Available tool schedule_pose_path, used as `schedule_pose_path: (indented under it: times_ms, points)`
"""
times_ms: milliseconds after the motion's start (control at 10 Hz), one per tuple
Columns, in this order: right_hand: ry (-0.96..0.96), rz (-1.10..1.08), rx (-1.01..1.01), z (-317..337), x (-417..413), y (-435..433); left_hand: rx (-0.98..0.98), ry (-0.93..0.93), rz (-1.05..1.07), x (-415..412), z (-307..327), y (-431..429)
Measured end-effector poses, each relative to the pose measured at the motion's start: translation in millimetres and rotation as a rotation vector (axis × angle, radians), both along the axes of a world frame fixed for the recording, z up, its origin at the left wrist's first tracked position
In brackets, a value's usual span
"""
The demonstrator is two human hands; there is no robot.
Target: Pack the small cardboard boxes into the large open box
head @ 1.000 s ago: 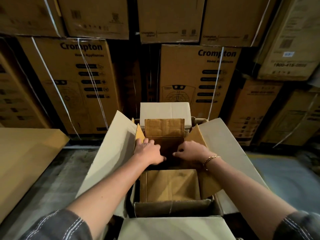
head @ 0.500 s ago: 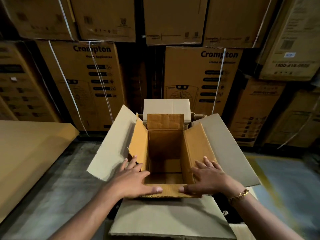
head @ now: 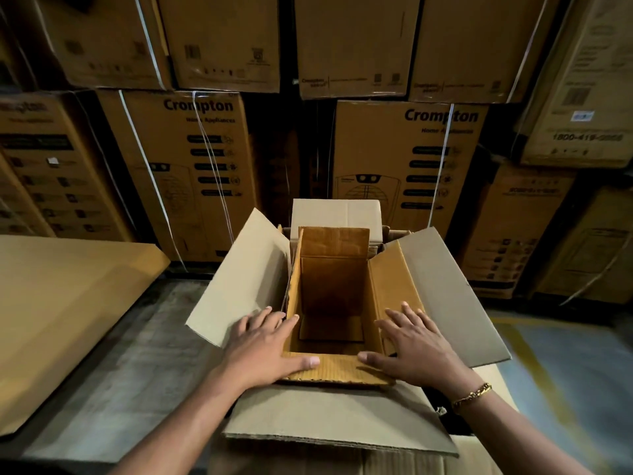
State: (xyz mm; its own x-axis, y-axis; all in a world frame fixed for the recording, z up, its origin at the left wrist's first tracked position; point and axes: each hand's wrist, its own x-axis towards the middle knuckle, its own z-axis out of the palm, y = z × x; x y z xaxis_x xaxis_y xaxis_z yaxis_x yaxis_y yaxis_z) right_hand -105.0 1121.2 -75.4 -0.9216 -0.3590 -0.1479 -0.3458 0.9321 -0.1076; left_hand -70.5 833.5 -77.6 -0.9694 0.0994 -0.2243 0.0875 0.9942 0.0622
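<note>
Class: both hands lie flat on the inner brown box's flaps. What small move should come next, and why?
Probably press the brown box down with the left hand and right hand: its near flap sits above the large box's flap, so it looks not fully seated.

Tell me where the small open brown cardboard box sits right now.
In the head view the small open brown cardboard box sits centre frame inside the large pale cardboard box, between the left hand and right hand resting on its flaps.

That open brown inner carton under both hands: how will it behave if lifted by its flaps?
The open brown corrugated inner carton looks empty, so probably light. Its thin unsealed flaps would likely bend under both hands. Sitting inside the large grey-flapped box, it may drag against the walls.
</note>
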Motion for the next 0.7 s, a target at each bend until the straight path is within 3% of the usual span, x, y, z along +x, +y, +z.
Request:
schedule_pose_path:
  times_ms: [300,700]
  points:
    - [0.27,-0.018,-0.159,13.0,6.4,1.8,0.115,0.112,0.078,-0.8,6.6,-1.4]
    - [0.199,-0.108,-0.271,40.5,-6.9,-1.8,0.271,0.278,0.087,-0.7,37.6,-4.0]
